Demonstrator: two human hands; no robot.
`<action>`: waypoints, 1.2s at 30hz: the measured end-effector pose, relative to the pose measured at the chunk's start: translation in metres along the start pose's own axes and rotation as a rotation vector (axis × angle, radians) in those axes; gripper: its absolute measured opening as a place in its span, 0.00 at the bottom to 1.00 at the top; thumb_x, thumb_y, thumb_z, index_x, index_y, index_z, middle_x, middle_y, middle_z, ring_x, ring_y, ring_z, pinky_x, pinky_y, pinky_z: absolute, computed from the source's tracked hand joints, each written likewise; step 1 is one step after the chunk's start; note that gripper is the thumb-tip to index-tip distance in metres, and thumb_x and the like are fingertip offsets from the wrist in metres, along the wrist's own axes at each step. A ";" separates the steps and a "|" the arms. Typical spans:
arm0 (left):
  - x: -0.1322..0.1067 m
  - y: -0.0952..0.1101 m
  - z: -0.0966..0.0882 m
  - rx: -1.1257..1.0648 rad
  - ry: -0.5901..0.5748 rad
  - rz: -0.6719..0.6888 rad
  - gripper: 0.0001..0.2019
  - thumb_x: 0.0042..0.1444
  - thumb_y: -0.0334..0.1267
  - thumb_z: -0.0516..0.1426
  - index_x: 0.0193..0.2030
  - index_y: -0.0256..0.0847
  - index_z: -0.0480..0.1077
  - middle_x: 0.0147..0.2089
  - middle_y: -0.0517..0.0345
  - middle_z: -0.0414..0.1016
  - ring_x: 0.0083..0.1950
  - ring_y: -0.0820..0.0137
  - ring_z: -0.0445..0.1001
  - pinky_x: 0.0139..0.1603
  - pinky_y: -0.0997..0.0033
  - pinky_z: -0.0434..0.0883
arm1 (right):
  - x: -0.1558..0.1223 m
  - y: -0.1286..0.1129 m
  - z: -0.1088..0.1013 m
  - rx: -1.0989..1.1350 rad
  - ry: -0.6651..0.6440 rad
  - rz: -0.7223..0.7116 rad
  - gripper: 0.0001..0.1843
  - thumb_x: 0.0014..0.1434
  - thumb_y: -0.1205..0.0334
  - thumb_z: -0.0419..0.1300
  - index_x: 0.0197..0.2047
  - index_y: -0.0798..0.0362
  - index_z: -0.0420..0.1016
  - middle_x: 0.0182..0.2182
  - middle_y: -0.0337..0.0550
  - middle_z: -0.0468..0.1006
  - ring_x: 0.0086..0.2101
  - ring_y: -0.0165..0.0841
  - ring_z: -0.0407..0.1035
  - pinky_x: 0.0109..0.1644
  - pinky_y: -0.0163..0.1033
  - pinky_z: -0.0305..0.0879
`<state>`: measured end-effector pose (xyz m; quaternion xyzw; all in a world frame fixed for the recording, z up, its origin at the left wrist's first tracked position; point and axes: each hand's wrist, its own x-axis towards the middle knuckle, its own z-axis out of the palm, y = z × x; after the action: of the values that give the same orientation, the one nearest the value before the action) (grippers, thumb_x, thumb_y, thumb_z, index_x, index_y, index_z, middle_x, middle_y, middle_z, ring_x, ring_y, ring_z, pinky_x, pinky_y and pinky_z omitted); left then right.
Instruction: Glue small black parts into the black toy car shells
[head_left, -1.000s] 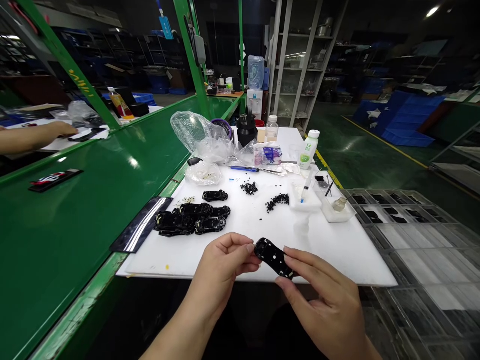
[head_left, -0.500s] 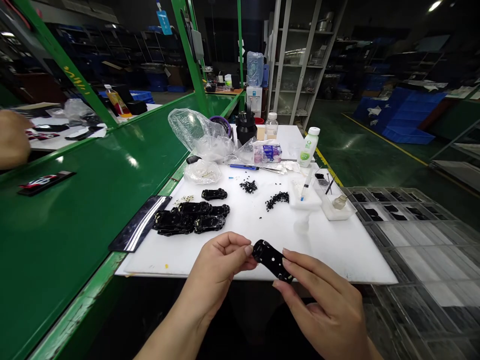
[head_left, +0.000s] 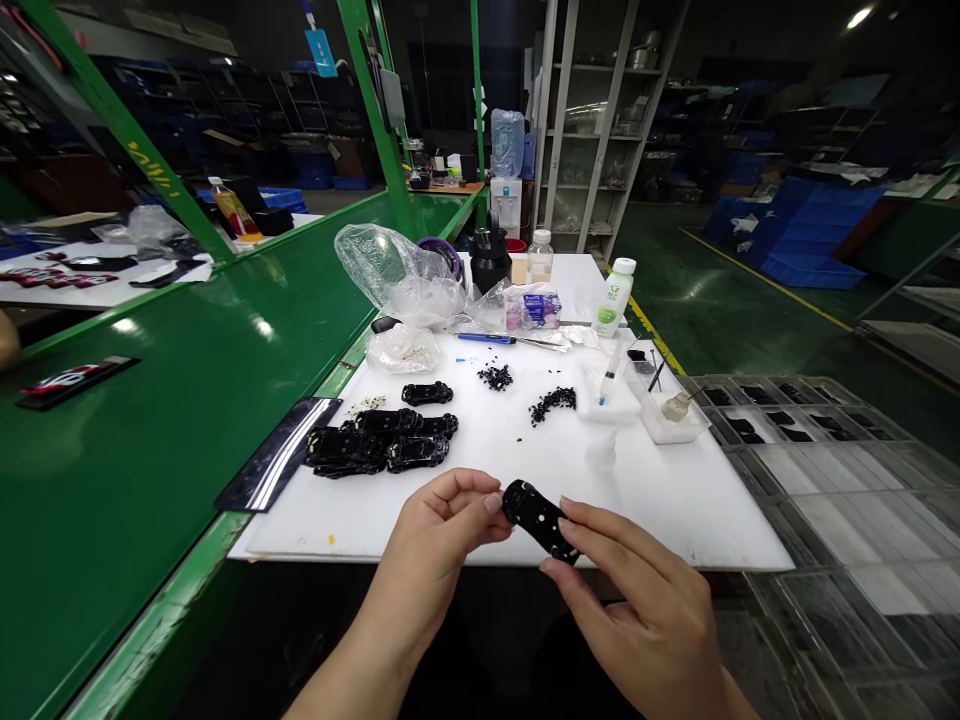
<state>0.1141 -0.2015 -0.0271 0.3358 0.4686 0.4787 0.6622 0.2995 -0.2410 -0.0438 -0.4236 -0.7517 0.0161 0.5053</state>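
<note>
Above the front edge of the white board, a black car-shaped plastic part [head_left: 531, 512] with pale holes is tilted between my hands. My right hand [head_left: 645, 595] grips its near right end between thumb and fingers. At the far left end, the pinched thumb and fingers of my left hand [head_left: 446, 525] hold the part's edge; any tiny piece there is hidden. Stacked car-shaped parts [head_left: 349, 450] lie on the left of the board, with a single black part [head_left: 427, 392] behind them. Two heaps of tiny black pieces, one left [head_left: 495, 377] and one right [head_left: 553, 404], lie mid-board.
A syringe [head_left: 611, 375] rests on a white block at the right, beside a small tray [head_left: 675, 425] with tools. Plastic bags [head_left: 405, 280], a black bottle [head_left: 491, 262] and a white bottle [head_left: 615, 297] stand behind. A glossy dark panel [head_left: 277, 455] lies left; compartment trays [head_left: 810, 480] sit right.
My hands keep their hold on the black part, with very little movement. At the far left, another person's hand has drawn mostly out of view. The whole view has shifted slightly.
</note>
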 end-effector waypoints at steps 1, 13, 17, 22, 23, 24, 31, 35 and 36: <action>0.000 0.000 0.000 -0.002 0.004 -0.007 0.08 0.50 0.37 0.66 0.35 0.39 0.74 0.31 0.59 0.79 0.32 0.72 0.76 0.40 0.71 0.74 | 0.000 0.000 0.001 0.006 -0.001 0.000 0.14 0.55 0.74 0.65 0.46 0.57 0.77 0.44 0.50 0.80 0.44 0.36 0.76 0.47 0.38 0.80; 0.000 -0.007 -0.001 0.031 0.107 0.048 0.10 0.46 0.38 0.69 0.32 0.38 0.74 0.29 0.58 0.79 0.31 0.73 0.75 0.38 0.73 0.72 | 0.005 -0.006 0.004 0.042 0.028 -0.014 0.14 0.55 0.75 0.64 0.45 0.59 0.77 0.42 0.50 0.81 0.43 0.35 0.77 0.47 0.37 0.79; -0.001 -0.008 -0.002 0.043 0.090 0.038 0.10 0.48 0.40 0.68 0.32 0.38 0.74 0.30 0.58 0.79 0.31 0.72 0.75 0.39 0.72 0.73 | 0.002 -0.005 0.005 0.048 0.018 0.006 0.14 0.55 0.75 0.65 0.46 0.58 0.77 0.43 0.49 0.80 0.44 0.34 0.76 0.48 0.36 0.78; -0.002 -0.007 -0.004 0.027 0.071 0.004 0.10 0.47 0.40 0.68 0.32 0.38 0.74 0.29 0.58 0.79 0.31 0.72 0.75 0.39 0.71 0.73 | -0.001 -0.004 0.005 0.056 0.011 0.016 0.15 0.55 0.75 0.64 0.47 0.57 0.76 0.44 0.49 0.80 0.44 0.35 0.76 0.49 0.36 0.78; -0.001 -0.007 -0.004 0.020 0.072 -0.001 0.10 0.47 0.40 0.68 0.32 0.38 0.74 0.29 0.58 0.79 0.31 0.72 0.75 0.39 0.72 0.73 | -0.001 -0.004 0.005 0.056 0.011 0.018 0.15 0.55 0.75 0.64 0.47 0.57 0.76 0.44 0.49 0.80 0.44 0.34 0.76 0.49 0.36 0.78; -0.001 -0.007 -0.004 0.010 0.073 -0.005 0.11 0.47 0.39 0.69 0.32 0.38 0.74 0.29 0.58 0.79 0.31 0.72 0.75 0.39 0.72 0.73 | -0.001 -0.004 0.006 0.056 0.012 0.016 0.15 0.55 0.75 0.64 0.47 0.57 0.76 0.44 0.49 0.80 0.44 0.34 0.76 0.48 0.36 0.78; 0.001 -0.008 -0.001 -0.054 0.076 -0.022 0.11 0.44 0.37 0.70 0.30 0.39 0.72 0.27 0.60 0.78 0.30 0.73 0.75 0.37 0.74 0.73 | -0.001 -0.003 0.006 0.046 0.014 0.018 0.15 0.56 0.74 0.64 0.47 0.57 0.76 0.44 0.48 0.80 0.45 0.34 0.75 0.49 0.36 0.78; 0.000 -0.009 -0.002 -0.004 0.061 0.014 0.11 0.47 0.39 0.68 0.33 0.39 0.73 0.29 0.60 0.78 0.31 0.73 0.75 0.38 0.72 0.74 | -0.003 -0.001 0.005 0.077 -0.003 0.080 0.14 0.56 0.73 0.65 0.46 0.55 0.77 0.44 0.47 0.80 0.44 0.35 0.76 0.48 0.37 0.78; 0.000 -0.009 -0.002 0.002 0.052 0.020 0.11 0.47 0.39 0.68 0.34 0.39 0.73 0.29 0.60 0.79 0.31 0.73 0.75 0.38 0.72 0.74 | -0.004 0.000 0.005 0.081 -0.003 0.087 0.14 0.56 0.73 0.65 0.46 0.54 0.77 0.44 0.47 0.80 0.44 0.35 0.76 0.47 0.37 0.78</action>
<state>0.1147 -0.2048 -0.0360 0.3285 0.4827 0.4935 0.6446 0.2961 -0.2416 -0.0487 -0.4353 -0.7318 0.0691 0.5198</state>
